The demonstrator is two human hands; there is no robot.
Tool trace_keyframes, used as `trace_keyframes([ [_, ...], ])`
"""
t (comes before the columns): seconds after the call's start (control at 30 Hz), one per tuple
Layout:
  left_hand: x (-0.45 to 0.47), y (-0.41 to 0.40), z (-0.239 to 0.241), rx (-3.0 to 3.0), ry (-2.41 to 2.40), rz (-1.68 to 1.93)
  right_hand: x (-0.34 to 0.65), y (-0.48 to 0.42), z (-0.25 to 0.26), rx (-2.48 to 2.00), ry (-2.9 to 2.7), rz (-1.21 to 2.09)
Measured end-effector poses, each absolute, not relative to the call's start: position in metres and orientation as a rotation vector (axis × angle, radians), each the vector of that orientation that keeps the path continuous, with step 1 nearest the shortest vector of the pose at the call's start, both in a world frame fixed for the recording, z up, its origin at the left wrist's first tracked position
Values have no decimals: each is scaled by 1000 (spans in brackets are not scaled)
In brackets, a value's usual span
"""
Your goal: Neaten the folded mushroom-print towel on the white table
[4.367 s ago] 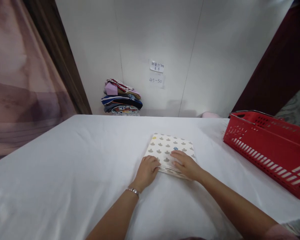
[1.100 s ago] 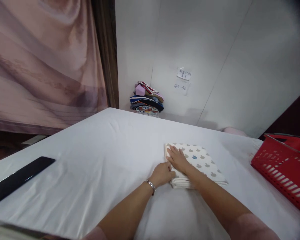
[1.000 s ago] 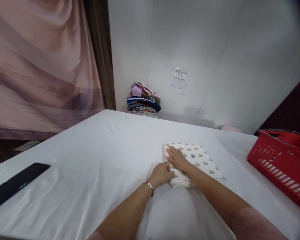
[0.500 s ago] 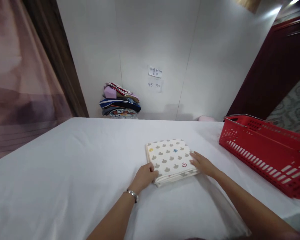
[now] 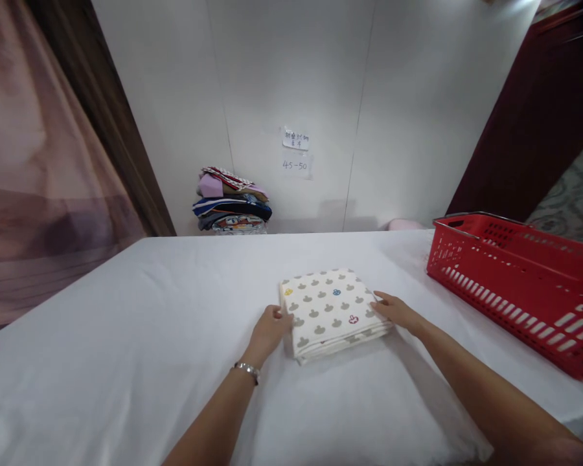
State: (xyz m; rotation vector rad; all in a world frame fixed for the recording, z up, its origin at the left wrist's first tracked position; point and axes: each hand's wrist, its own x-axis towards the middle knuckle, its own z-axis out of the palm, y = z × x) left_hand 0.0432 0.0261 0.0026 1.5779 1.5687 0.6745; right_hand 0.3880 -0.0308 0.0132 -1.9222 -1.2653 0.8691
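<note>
A folded cream cloth [image 5: 328, 308] printed with small grey shapes lies on the white table cover [image 5: 126, 336], a little right of centre. My left hand [image 5: 268, 329], with a metal bracelet on its wrist, grips the cloth's left edge, fingers curled round it. My right hand [image 5: 393, 310] holds the right edge, fingers tucked against the side of the folds. Both forearms reach in from the bottom of the view.
A red plastic basket [image 5: 515, 285] stands on the table at the right. A pile of folded clothes [image 5: 230, 204] rests against the white wall behind the table, below two paper notes [image 5: 295, 150]. A pink curtain [image 5: 34, 168] hangs at the left.
My right hand slid off the cloth's top to its right edge, and my left hand went to the left edge. The view swung right, and the dark flat object at the left went out of sight.
</note>
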Motion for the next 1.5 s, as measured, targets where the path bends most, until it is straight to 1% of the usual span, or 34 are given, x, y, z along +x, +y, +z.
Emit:
trace_keyframes([
  [0.27, 64, 66, 10, 1511, 1630, 694, 385, 33, 25, -1805, -1034, 1158],
  [0.53, 74, 87, 5, 1374, 1647, 740, 383, 46, 20, -1693, -978, 1309],
  [0.7, 65, 97, 15, 1357, 1607, 846, 371, 51, 20, -1552, -958, 1253],
  [0.8, 48, 112, 26, 1389, 1650, 931, 356, 56, 17, -1570, -1012, 1185],
  [0.93, 26, 117, 28, 1509, 1817, 864, 340, 58, 10, -1664, -1070, 1030],
  [1.03, 19, 99, 23, 1621, 1834, 890, 341, 48, 6, -1647, -1069, 958],
  [1.17, 22, 59, 13, 2113, 1623, 1075, 353, 15, 4, -1610, -1055, 867],
  [1.23, 24, 40, 8, 2296, 1454, 1097, 357, -5, 3, -1598, -1081, 819],
  [1.33, 24, 18, 0, 2419, 1306, 1089, 356, -32, 0, -1574, -1201, 792],
  [1.43, 21, 7, -5, 2493, 1265, 1117, 350, -47, -6, -1524, -1300, 780],
  [1.5, 19, 4, -6, 2549, 1247, 1133, 345, -51, -11, -1518, -1327, 712],
])
